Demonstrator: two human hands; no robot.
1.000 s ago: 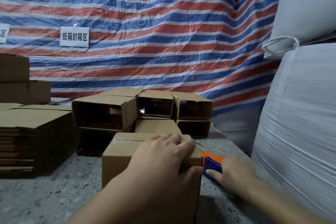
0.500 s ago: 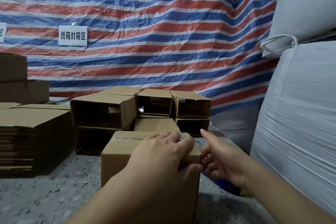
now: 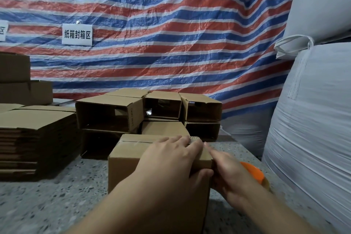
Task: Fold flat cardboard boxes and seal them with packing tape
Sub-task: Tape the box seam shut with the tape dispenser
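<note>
A closed cardboard box stands on the speckled table in front of me, with clear tape along its top seam. My left hand lies flat on the box top, fingers spread, thumb over the right edge. My right hand presses against the box's right side near the top corner, index finger stretched along the edge. An orange tape dispenser lies on the table behind my right hand, mostly hidden.
Several folded open boxes are piled behind the box. A stack of flat cardboard sits at the left. Large white sacks rise at the right. A striped tarp hangs behind.
My right hand left the tape dispenser on the table, rose to the box's far right corner, then slid down against its right side. My left hand stayed on the box top.
</note>
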